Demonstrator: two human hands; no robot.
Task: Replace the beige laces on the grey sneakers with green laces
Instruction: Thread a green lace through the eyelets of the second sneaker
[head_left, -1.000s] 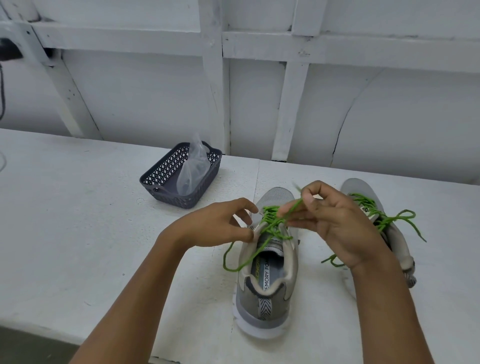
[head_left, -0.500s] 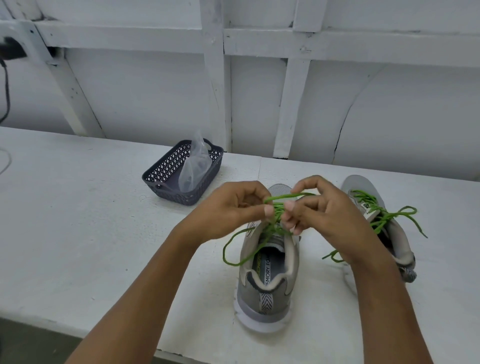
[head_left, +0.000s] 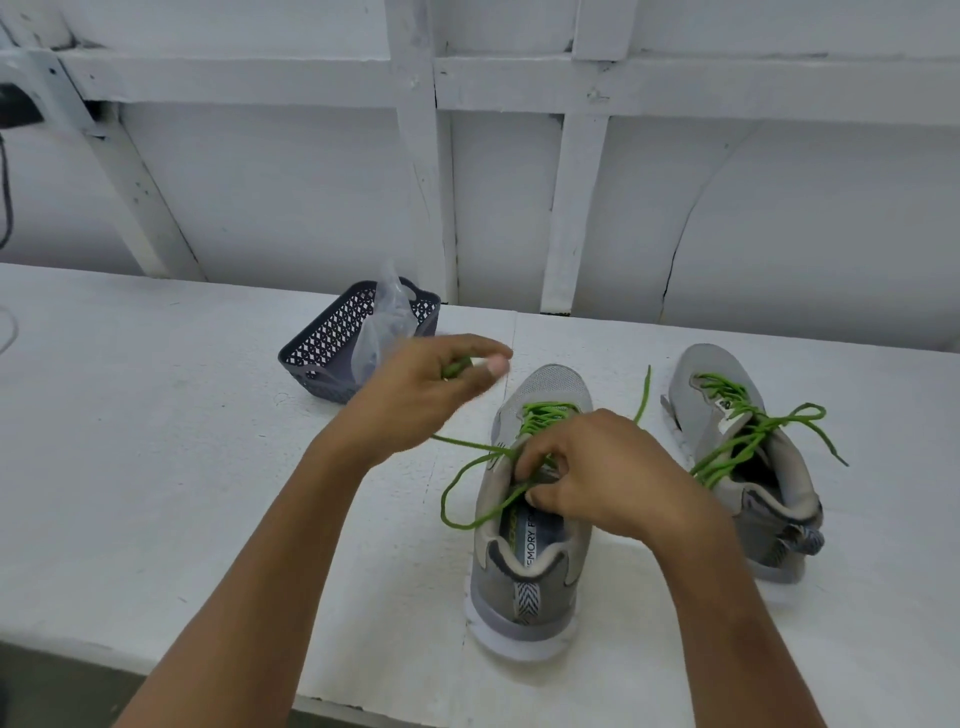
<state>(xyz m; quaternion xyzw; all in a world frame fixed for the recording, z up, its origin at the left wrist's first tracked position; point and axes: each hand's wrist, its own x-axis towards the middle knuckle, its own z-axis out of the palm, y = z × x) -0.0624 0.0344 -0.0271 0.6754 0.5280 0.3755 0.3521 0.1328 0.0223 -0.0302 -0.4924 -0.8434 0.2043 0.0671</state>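
Two grey sneakers stand on the white table, toes away from me. The near sneaker (head_left: 530, 561) carries a green lace (head_left: 545, 415) through its eyelets, with a loose loop (head_left: 457, 499) hanging off its left side. My left hand (head_left: 431, 395) is raised to the left of the toe and pinches one end of that lace, pulled out sideways. My right hand (head_left: 597, 473) rests over the shoe's tongue and pinches the lace at the top eyelets. The other sneaker (head_left: 743, 467) at the right holds a green lace (head_left: 748, 431) with loose ends.
A dark plastic basket (head_left: 332, 353) with a clear plastic bag (head_left: 384, 322) in it stands behind my left hand. A white panelled wall (head_left: 519, 182) runs along the table's far edge. The table's front edge (head_left: 156, 670) lies close to me.
My hands were together above the near sneaker's laces. My left hand has pulled up and to the left with a lace end, and my right hand has dropped onto the tongue.
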